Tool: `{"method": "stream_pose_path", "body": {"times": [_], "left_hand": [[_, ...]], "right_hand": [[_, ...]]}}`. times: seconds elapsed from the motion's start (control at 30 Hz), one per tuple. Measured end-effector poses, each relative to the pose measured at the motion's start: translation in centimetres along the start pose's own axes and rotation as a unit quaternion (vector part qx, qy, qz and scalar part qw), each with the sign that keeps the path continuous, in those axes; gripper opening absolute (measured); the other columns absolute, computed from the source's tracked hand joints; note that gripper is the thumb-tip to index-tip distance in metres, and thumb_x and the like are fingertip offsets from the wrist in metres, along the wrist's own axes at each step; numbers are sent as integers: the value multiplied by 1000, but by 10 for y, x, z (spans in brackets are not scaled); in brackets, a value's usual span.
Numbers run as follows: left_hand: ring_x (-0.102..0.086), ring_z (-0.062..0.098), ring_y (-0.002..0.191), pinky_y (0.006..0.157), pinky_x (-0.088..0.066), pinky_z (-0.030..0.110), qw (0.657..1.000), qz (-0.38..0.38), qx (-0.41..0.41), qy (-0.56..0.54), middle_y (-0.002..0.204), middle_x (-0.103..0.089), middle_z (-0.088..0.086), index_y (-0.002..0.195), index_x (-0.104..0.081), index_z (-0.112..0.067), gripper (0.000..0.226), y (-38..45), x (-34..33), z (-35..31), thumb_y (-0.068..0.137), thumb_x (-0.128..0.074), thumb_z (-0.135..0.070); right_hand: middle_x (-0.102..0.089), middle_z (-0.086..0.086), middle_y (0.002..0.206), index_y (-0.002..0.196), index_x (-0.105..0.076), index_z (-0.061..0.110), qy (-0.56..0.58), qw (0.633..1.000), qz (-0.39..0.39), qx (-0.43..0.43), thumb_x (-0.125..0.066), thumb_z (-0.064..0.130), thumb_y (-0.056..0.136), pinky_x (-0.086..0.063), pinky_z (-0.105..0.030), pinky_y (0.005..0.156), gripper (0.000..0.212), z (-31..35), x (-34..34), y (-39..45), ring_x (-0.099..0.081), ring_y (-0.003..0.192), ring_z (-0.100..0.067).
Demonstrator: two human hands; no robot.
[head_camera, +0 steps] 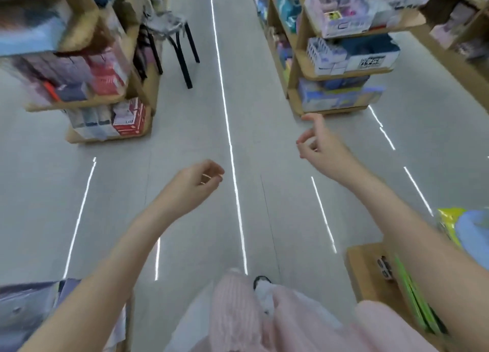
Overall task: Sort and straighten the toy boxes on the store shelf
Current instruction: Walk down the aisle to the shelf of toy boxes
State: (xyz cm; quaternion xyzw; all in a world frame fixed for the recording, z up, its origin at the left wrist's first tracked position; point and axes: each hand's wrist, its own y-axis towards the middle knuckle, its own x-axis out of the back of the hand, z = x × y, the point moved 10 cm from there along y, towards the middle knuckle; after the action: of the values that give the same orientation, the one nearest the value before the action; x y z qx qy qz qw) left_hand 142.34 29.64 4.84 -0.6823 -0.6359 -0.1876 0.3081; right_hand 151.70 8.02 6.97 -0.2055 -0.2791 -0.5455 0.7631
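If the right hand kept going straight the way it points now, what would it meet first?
Probably the bottom corner of the wooden shelf unit just beyond the right hand, below its blue toy boxes; depth is unclear, so only likely.

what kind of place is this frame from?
Looks like a retail shop aisle, probably toys or stationery. Wooden shelf units on both sides hold stacked boxed goods, with a glossy floor between them. Both hands, left and right, hang empty.
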Motion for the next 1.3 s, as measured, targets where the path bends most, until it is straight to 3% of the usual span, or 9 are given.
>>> {"method": "stream_pose_path", "body": {"times": [0.1, 0.23, 0.33, 0.43, 0.6, 0.73, 0.9, 1.13, 1.3], "left_hand": [[-61, 9, 84, 70, -42, 10, 1000, 16, 12, 4, 93, -64, -8, 96, -58, -22, 14, 75, 31, 22, 89, -53, -11], [-57, -1, 82, 68, -40, 5, 998, 36, 36, 45, 93, -62, -10, 93, -57, -26, 16, 204, 71, 81, 90, -53, -11], [-58, 5, 80, 71, -46, 20, 998, 9, 34, 61, 95, -65, -2, 85, -56, -31, 20, 315, 122, 101, 89, -54, -11], [-58, 10, 84, 72, -43, 22, 997, 16, -5, 75, 98, -63, -3, 98, -60, -21, 13, 422, 166, 71, 91, -51, -14], [-55, 3, 93, 72, -39, 8, 988, 62, -97, 103, 101, -60, -11, 108, -56, -23, 18, 578, 206, 16, 94, -46, -19], [-52, 5, 99, 75, -34, 9, 969, 9, -196, 147, 107, -55, -11, 119, -52, -16, 29, 706, 244, -4, 91, -49, -10], [-54, 5, 97, 78, -40, 17, 963, 5, -191, 189, 106, -54, -13, 116, -54, -18, 25, 883, 306, -21, 92, -47, -16], [-53, 7, 100, 87, -41, 22, 962, 44, -178, 202, 109, -60, -7, 114, -57, -17, 24, 1073, 362, -11, 93, -49, -19], [-53, 11, 100, 85, -39, 26, 955, 19, -213, 207, 109, -57, -3, 114, -58, -15, 23, 1245, 427, -11, 92, -50, -16]], "right_hand": [[-52, 1, 103, 136, -26, 22, -15, 998, 50, 48, -53, 9, 87, -48, -32, 74, 57, 13, -17, 93, -61, 76, -24], [-52, 1, 103, 137, -26, 18, -65, 994, 21, 82, -53, 6, 86, -47, -28, 73, 59, 7, -12, 239, -59, 72, -21], [-53, 0, 100, 137, -28, 15, -103, 992, 21, 63, -51, 6, 87, -46, -31, 75, 56, 7, 3, 352, -57, 70, -19], [-55, -1, 100, 136, -30, 17, -129, 990, 40, 46, -50, 9, 89, -46, -33, 74, 52, 18, 22, 448, -55, 66, -10], [-55, -3, 97, 138, -27, 14, -105, 994, -1, 3, -50, 6, 89, -45, -37, 75, 55, -1, 67, 588, -56, 72, -22], [-56, -4, 102, 139, -26, 15, -113, 993, -21, -32, -53, 11, 89, -44, -34, 78, 57, -41, 91, 708, -56, 85, -21], [-57, -15, 115, 139, -26, 13, -165, 982, 9, -90, -53, 17, 91, -46, -40, 84, 55, -68, 120, 869, -57, 97, -29], [-52, -6, 119, 137, -31, 20, -160, 985, 55, 5, -52, 21, 90, -47, -39, 91, 52, -6, 102, 1111, -56, 102, -24], [-45, -8, 135, 137, -33, 17, -204, 979, -12, -28, -55, 19, 89, -36, -37, 104, 52, -36, 136, 1252, -44, 124, -24]]}}
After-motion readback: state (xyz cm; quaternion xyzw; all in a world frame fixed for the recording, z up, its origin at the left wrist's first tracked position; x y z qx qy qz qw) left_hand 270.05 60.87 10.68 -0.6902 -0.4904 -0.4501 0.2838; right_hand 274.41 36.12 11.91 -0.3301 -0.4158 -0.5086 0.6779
